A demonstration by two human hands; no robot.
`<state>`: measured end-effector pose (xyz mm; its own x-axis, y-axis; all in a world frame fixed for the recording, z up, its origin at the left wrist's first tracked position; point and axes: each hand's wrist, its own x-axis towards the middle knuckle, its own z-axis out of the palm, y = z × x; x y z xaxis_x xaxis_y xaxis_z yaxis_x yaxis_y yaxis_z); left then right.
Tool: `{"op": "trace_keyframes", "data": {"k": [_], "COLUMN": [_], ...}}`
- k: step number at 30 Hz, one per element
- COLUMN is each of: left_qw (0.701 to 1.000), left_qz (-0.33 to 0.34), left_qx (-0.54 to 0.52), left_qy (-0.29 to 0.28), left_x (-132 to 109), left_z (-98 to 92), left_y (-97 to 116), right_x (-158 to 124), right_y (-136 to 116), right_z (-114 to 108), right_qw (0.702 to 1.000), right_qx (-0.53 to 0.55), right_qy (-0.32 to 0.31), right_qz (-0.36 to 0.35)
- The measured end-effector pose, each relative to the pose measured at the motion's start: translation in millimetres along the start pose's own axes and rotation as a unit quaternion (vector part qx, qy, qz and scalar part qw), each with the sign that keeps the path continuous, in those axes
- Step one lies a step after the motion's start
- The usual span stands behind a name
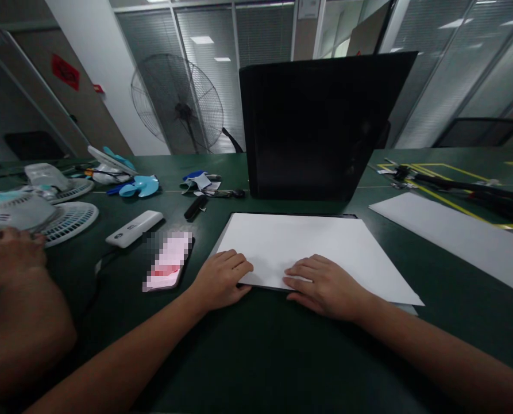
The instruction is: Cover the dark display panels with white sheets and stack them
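Note:
White paper [299, 236] lies flat in front of me, on top of a thin dark-edged item whose kind is mostly hidden. Its near left corner is between the fingers and thumb of my left hand [224, 279], fingers above and thumb at the front edge. My right hand [325, 287] rests on the near edge of the same paper, fingers stretched out over it and thumb lower at the rim. A slightly offset layer shows under the paper's right corner. Behind the paper stands a large black panel [320, 126], tilted back.
Left of the paper are a phone [170, 261] with a blurred screen, a white power bank-like block [135, 227] and a small black object [195, 208]. White fan parts [70, 221] and another person's hand [12, 256] are farther left. More white paper [450, 236] lies right.

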<state>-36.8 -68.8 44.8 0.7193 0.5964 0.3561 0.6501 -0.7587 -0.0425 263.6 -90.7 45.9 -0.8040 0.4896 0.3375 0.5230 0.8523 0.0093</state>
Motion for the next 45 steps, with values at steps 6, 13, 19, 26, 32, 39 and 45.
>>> {"op": "trace_keyframes", "data": {"k": [6, 13, 19, 26, 32, 39, 45], "left_qw": [0.998, 0.969, 0.97, 0.972, 0.976, 0.974, 0.967], "left_qz": [-0.046, -0.22, -0.209, -0.2, -0.194, -0.214, -0.235], "left_qx": [-0.028, 0.008, -0.006, -0.016, -0.031, -0.011, -0.002], "left_qy": [-0.028, -0.11, -0.12, -0.12, -0.097, -0.075, -0.097], "left_x": [2, 4, 3, 2, 0, -2, -2], "left_z": [-3.4, -8.3, -5.8, -0.3, 1.3, 1.3, -2.4], "left_y": [-1, 0, -2, -5, -6, -7, -4], "right_x": [-6, -6, -5, -6, -6, -7, -7], "right_y": [13, 21, 20, 20, 20, 20, 19], "right_z": [0, -2, 1, 0, -1, -4, -5], "right_qw": [0.997, 0.994, 0.995, 0.994, 0.993, 0.992, 0.993], "right_qx": [0.056, 0.085, 0.081, 0.097, 0.109, 0.114, 0.103], "right_qy": [-0.017, -0.004, -0.007, -0.01, -0.024, -0.029, -0.044], "right_qz": [0.044, 0.065, 0.06, 0.041, 0.04, 0.038, 0.043]}}
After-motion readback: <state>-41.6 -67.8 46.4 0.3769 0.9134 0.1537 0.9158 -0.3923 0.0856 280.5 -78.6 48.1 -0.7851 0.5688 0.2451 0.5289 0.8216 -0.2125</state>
